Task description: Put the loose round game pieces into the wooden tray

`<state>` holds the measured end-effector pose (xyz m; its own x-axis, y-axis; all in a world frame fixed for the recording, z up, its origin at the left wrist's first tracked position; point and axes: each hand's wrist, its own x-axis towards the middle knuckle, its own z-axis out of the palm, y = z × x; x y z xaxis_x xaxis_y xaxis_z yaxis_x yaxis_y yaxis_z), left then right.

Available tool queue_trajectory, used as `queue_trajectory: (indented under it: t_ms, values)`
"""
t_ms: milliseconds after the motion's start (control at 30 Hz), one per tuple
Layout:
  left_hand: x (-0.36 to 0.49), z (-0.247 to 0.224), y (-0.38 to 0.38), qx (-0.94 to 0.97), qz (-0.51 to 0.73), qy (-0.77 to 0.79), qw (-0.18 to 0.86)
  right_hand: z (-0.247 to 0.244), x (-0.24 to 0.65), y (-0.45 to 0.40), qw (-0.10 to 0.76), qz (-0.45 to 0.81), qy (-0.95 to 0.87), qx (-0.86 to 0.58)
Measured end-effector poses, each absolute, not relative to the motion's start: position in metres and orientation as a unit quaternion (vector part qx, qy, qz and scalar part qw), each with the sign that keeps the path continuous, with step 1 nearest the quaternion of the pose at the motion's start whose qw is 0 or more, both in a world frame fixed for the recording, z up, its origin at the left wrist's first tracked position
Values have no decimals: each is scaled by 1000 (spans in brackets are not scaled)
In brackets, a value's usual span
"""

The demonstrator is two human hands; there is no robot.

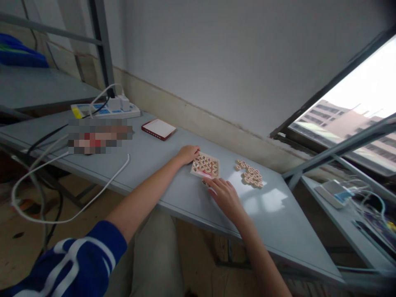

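Note:
A small, shallow box with rows of round wooden pieces lies on the grey table. My left hand is closed on the box's upper left edge. At its lower right edge is my right hand, its fingers bent over a round piece just outside the box; whether they grip it is not clear. A loose cluster of round wooden pieces lies to the right. Back left of the box sits a dark red box part with a white top.
A white power strip with plugs and cables stands at the back left of the table. A white cable hangs over the front edge. Metal bars, a wall and a window are behind and to the right.

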<state>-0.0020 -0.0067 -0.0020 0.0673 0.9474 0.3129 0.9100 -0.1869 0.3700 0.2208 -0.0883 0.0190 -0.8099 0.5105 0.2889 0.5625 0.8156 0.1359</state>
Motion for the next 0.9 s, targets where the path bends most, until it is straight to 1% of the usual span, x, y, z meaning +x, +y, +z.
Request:
queue_trajectory:
  t_ms: [100,167,233,333,400,500,567,733,900]
  values:
    - [-2,-2,-7,729,250,636,39,18,220,-92,110,-171,-935,-290]
    - [-2,-1,-9,727,250,638,40,19,217,-91,125,-169,-936,-282]
    - [-2,0,-10,728,251,637,40,22,212,-88,164,-133,-937,-279]
    - [-2,1,-12,730,247,636,43,26,204,-78,265,-57,-909,-315]
    - [-2,1,-12,730,243,637,45,26,199,-67,309,-8,-890,-335]
    - [-2,2,-13,728,243,640,48,19,195,-47,293,71,-900,-314]
    - [-2,2,-13,724,243,644,55,12,195,-38,278,102,-902,-313]
    - [-2,3,-12,724,237,645,61,2,200,-33,273,94,-888,-357]
    - [-2,3,-12,727,245,639,55,9,198,-41,257,68,-890,-370]
